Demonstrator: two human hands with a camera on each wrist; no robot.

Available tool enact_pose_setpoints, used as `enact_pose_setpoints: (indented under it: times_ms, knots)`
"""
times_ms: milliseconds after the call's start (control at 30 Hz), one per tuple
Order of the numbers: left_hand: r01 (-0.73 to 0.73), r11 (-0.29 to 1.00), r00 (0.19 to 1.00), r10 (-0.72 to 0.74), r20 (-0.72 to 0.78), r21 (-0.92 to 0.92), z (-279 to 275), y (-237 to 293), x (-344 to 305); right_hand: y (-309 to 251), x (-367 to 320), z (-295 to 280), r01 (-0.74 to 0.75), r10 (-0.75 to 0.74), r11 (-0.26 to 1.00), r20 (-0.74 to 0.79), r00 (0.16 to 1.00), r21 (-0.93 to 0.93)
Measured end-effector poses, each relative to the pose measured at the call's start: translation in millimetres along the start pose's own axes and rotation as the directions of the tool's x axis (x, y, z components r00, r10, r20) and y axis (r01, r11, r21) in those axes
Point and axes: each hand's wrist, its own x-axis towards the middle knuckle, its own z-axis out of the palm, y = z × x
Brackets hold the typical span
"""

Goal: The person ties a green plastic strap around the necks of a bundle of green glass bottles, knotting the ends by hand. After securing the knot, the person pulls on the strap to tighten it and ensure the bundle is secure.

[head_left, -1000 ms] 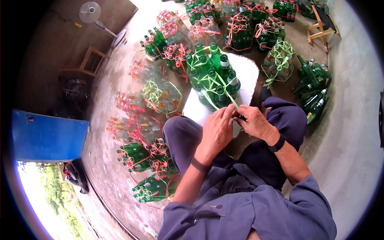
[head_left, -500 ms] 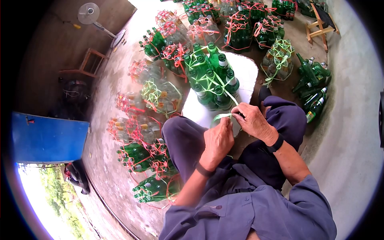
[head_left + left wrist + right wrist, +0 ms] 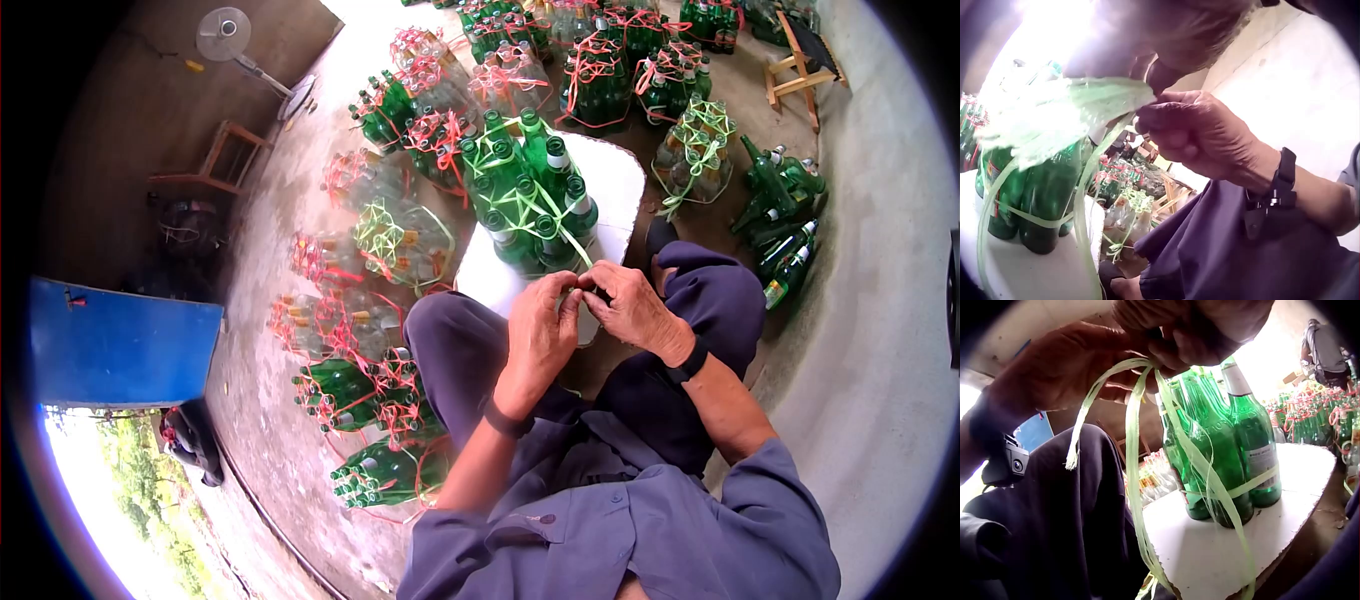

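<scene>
Left hand: up from its lower spot 0.5 s ago, fingertips now meeting those of right hand | gap between hands: closed | strip: curved piece that showed between the hands 0.5 s ago now out of sight in head view; two strands ran to bottles 1.0 s ago, one seen now

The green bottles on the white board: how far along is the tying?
Done, it seems: pale green twine laces the necks of the green bottles and bands them lower down. In hand: the left hand and right hand pinch the twine beside the bundle. Left, probably: securing it, since loose lengths hang below the hands. Untied bottles also lie by the wall.
</scene>
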Motion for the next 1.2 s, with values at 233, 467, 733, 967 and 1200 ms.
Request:
enact_pose_setpoints:
  times_ms: [233, 467, 733, 967, 1200]
  knots:
    - [0.312, 0.884, 0.950, -0.299, 0.093, -0.347, 2.6, -1.8, -6.6, -2.9, 0.6, -0.7, 0.012, -0.012, 0.999, 0.004, 1.000, 0.031]
    - [0.300, 0.900, 0.954, -0.288, 0.087, -0.316, 2.1, -5.9, -8.5, -3.3, 1.1, -1.5, 0.002, -0.003, 0.999, 0.009, 1.000, 0.043]
    - [0.328, 0.823, 0.945, -0.287, 0.158, -0.464, 10.7, -13.1, -9.3, -3.4, 1.8, -1.2, -0.051, 0.050, 0.992, 0.012, 0.999, 0.117]
    - [0.581, 0.551, 0.812, -0.442, 0.381, -0.599, 12.3, -9.9, -12.7, -1.7, 1.0, -4.5, -0.048, 0.047, 0.996, 0.016, 0.999, 0.078]
    - [0.530, 0.611, 0.847, -0.420, 0.326, -0.588, 9.5, -4.5, -16.5, -3.2, 0.6, -4.1, -0.081, 0.077, 0.992, 0.049, 0.996, 0.098]
